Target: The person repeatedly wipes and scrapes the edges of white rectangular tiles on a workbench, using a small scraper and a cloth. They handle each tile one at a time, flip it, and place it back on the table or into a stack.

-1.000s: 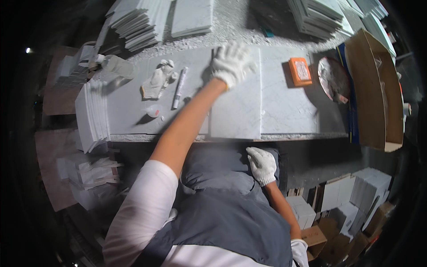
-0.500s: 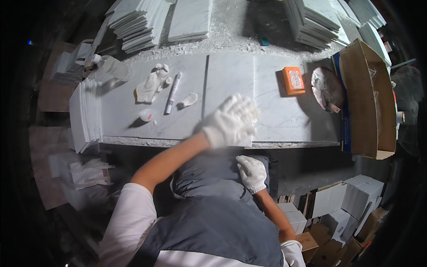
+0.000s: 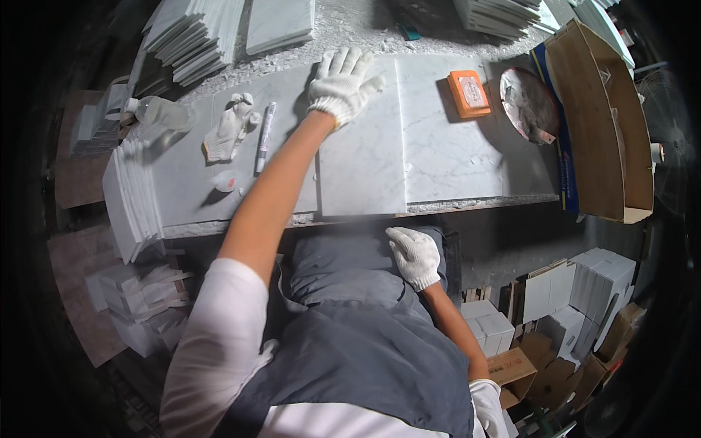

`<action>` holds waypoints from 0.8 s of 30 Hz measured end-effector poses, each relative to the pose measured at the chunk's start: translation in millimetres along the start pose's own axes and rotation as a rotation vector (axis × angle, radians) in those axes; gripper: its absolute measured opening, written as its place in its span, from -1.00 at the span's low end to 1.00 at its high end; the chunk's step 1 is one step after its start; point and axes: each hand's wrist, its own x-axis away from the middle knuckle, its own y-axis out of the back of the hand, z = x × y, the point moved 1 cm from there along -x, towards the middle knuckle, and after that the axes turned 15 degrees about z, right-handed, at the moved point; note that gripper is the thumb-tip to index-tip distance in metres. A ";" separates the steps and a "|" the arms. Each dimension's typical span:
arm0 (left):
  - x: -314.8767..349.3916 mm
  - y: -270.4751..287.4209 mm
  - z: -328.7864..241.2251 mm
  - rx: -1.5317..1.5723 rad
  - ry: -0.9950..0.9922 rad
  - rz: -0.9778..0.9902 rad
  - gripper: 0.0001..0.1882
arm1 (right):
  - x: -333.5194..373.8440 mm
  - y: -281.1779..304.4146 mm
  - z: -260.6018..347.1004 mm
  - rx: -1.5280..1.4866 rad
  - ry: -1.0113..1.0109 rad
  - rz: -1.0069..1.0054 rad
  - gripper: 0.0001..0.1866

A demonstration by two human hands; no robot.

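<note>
In its white knit glove, my left hand (image 3: pixel 343 84) lies flat with fingers spread at the far end of a pale grey-veined marble tile (image 3: pixel 361 168). That tile lies on the bench between other tiles. My right hand (image 3: pixel 415 258), also gloved, rests on my thigh below the bench edge. Its fingers are curled together, and what they hold, if anything, is hidden. Left of my left forearm are a white marker-like stick (image 3: pixel 266 137), a crumpled white glove (image 3: pixel 231 130) and a small round white piece (image 3: pixel 224 181). An orange block (image 3: pixel 469 93) sits to the right.
Stacked tiles stand at the far left (image 3: pixel 191 36), far right (image 3: pixel 500 16) and left edge (image 3: pixel 133 201). A clear bottle (image 3: pixel 166 113) is at the left. A round dish (image 3: pixel 527 102) and a long cardboard box (image 3: pixel 595 117) occupy the right end. White cartons (image 3: pixel 599 292) stand below.
My left hand, blurred over the tile's middle before, has gone to its far end and lies flat. The bench sits higher in view. My right hand stays on my thigh.
</note>
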 end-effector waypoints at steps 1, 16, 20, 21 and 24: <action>19.6 4.8 -3.3 -0.013 -0.040 -0.009 -0.13 | -0.3 0.9 -0.1 0.001 0.001 -0.007 -0.71; 207.1 2.9 -110.3 0.066 -0.504 -0.002 -0.23 | 2.1 -6.8 -2.0 0.037 0.004 0.009 -0.77; 202.0 5.7 -117.1 0.173 -0.529 -0.151 -0.31 | 2.2 -5.6 0.0 0.044 0.010 -0.010 -0.76; 202.3 4.6 -117.7 0.201 -0.530 -0.174 -0.33 | 3.2 -4.9 1.5 0.054 0.033 -0.051 -0.75; 201.9 1.1 -119.3 0.164 -0.539 -0.312 -0.48 | 5.6 -1.9 4.1 0.013 -0.007 0.001 -0.74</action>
